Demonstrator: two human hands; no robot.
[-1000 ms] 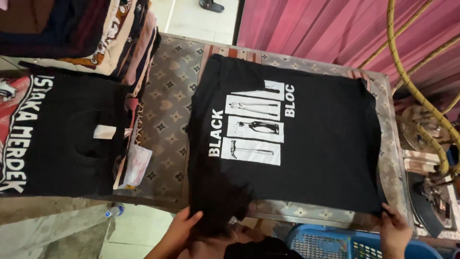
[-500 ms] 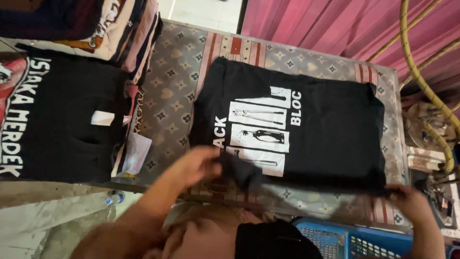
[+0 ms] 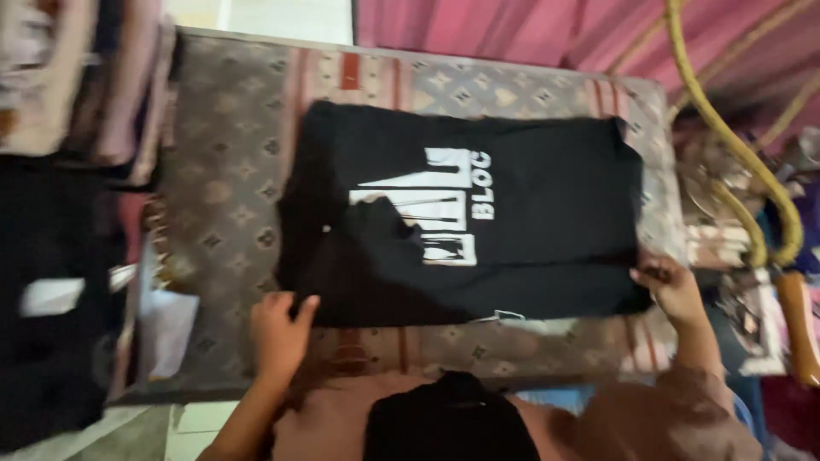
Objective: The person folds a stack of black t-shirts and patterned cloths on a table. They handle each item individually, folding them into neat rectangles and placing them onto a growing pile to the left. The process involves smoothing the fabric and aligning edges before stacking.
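Observation:
A black T-shirt (image 3: 547,213) with a white printed graphic lies flat on a patterned brown table cover (image 3: 222,205). Its near long side is folded over the print, hiding part of the graphic. My left hand (image 3: 278,329) rests palm down at the shirt's near left corner, fingers spread on the fold edge. My right hand (image 3: 670,286) presses on the shirt's near right corner, fingers curled over the hem. A white tag or paper (image 3: 530,323) peeks out under the near edge.
Stacked folded garments (image 3: 85,77) sit at the far left. Another black garment (image 3: 51,299) lies at the left. A pink curtain (image 3: 512,30) hangs behind. A yellow hose (image 3: 735,145) and cluttered items are at the right.
My left hand carried the near side of the shirt over the print and then came back to the near left corner. My right hand stayed at the near right corner.

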